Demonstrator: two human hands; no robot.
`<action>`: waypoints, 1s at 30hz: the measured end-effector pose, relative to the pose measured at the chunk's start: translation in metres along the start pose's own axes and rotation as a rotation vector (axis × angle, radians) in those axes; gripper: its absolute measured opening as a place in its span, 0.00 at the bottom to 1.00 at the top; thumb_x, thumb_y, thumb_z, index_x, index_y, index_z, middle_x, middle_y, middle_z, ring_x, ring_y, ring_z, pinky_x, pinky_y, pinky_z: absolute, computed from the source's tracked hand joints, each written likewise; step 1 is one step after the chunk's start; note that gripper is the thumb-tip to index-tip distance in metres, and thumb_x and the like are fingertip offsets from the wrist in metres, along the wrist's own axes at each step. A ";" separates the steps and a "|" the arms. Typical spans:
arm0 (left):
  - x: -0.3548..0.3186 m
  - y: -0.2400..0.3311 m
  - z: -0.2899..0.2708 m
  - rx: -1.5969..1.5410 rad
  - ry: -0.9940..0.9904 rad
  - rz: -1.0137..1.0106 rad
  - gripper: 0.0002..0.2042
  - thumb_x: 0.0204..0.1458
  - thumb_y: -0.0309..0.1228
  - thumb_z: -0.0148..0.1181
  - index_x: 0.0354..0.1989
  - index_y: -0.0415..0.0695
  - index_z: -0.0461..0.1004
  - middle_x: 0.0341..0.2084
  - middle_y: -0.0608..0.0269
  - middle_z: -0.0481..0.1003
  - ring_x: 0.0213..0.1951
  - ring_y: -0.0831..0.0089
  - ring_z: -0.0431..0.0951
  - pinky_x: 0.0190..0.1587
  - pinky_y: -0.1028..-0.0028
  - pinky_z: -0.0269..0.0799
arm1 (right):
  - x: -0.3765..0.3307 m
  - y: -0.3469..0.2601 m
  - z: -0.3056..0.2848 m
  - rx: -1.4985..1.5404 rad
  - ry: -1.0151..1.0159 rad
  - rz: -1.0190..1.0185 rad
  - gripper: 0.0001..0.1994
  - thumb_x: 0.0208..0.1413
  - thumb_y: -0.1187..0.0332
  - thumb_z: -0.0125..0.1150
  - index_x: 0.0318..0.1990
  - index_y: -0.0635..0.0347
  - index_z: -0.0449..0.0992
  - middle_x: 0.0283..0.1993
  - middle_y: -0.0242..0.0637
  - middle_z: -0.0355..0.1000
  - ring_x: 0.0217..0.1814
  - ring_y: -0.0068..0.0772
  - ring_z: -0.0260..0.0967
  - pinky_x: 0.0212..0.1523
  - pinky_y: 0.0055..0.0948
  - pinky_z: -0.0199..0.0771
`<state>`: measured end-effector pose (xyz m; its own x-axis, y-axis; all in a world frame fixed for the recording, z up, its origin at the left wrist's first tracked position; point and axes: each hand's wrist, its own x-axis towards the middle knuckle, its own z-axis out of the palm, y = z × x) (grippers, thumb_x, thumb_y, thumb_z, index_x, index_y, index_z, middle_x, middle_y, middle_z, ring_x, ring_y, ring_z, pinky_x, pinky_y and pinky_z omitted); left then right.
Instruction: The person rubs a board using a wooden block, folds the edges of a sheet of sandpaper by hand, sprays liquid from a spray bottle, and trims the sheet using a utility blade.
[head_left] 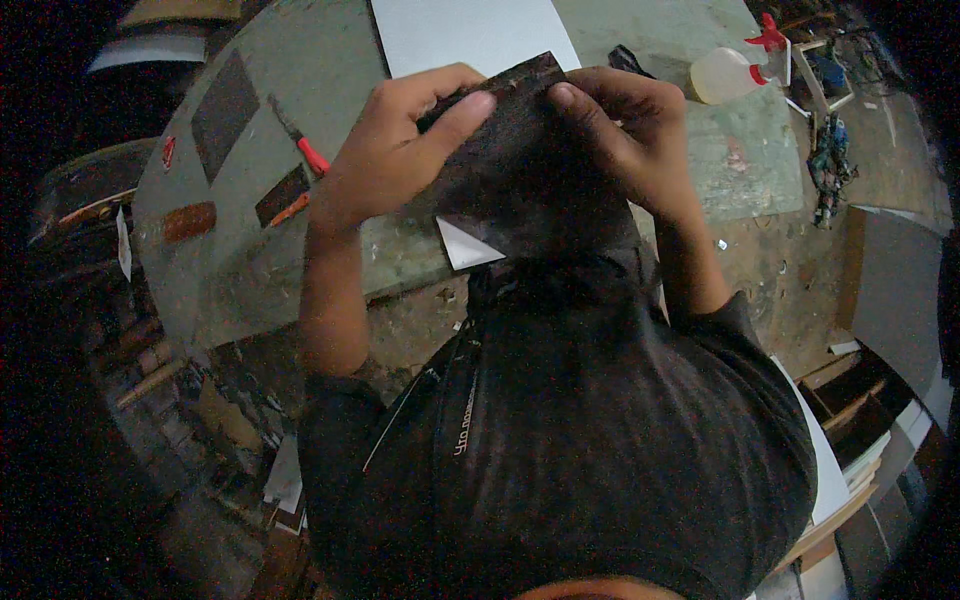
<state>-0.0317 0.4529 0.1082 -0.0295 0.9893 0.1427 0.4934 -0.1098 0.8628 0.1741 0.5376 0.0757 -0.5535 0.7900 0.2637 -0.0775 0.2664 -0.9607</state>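
Observation:
My left hand [405,150] and my right hand [640,130] hold a dark, flat, flexible-looking sheet [515,160] between them, above the table and close to my body. Both thumbs press on its upper face near the far edge, while the other fingers curl behind it. That far edge rises to a corner between the hands. Its exact material cannot be made out in the dim light. Beyond the hands lies a white panel [465,35] on the green-grey table [390,245]. A white corner [465,247] shows below the dark sheet.
Left on the table are a red-handled tool [312,156], an orange-handled tool [290,209], a brown block [190,220] and a dark grey rectangular sheet [225,113]. At the right stand a spray bottle [722,76] with a red trigger and, farther right, a tangled dark bundle [828,165].

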 end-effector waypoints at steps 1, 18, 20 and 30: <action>0.002 0.000 0.003 -0.058 -0.016 -0.067 0.15 0.59 0.39 0.64 0.33 0.35 0.78 0.17 0.54 0.71 0.21 0.78 0.66 0.26 0.72 0.67 | 0.000 -0.001 0.000 -0.080 0.012 -0.027 0.09 0.59 0.68 0.65 0.38 0.67 0.82 0.29 0.40 0.80 0.30 0.26 0.76 0.35 0.28 0.75; -0.001 0.000 0.019 0.158 0.136 -0.043 0.22 0.62 0.42 0.59 0.23 0.34 0.70 0.13 0.56 0.61 0.19 0.75 0.57 0.23 0.68 0.59 | -0.002 0.001 0.003 0.016 -0.054 0.066 0.11 0.58 0.67 0.67 0.39 0.69 0.82 0.31 0.39 0.81 0.32 0.24 0.76 0.37 0.27 0.76; -0.003 -0.003 0.011 0.137 0.081 -0.007 0.20 0.64 0.38 0.58 0.25 0.34 0.70 0.14 0.53 0.62 0.20 0.74 0.58 0.24 0.68 0.60 | 0.000 0.001 0.002 0.044 -0.070 0.087 0.12 0.58 0.66 0.68 0.38 0.70 0.82 0.31 0.37 0.81 0.33 0.20 0.74 0.37 0.25 0.75; 0.000 -0.001 0.012 0.075 0.069 -0.078 0.19 0.58 0.44 0.64 0.31 0.36 0.78 0.15 0.59 0.70 0.19 0.79 0.64 0.24 0.70 0.62 | 0.002 -0.002 0.007 -0.223 -0.090 -0.102 0.10 0.59 0.68 0.67 0.41 0.68 0.82 0.32 0.37 0.81 0.34 0.18 0.74 0.37 0.22 0.74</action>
<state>-0.0217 0.4544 0.1011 -0.1290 0.9854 0.1114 0.5505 -0.0223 0.8345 0.1674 0.5345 0.0778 -0.6244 0.7032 0.3400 0.0427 0.4653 -0.8841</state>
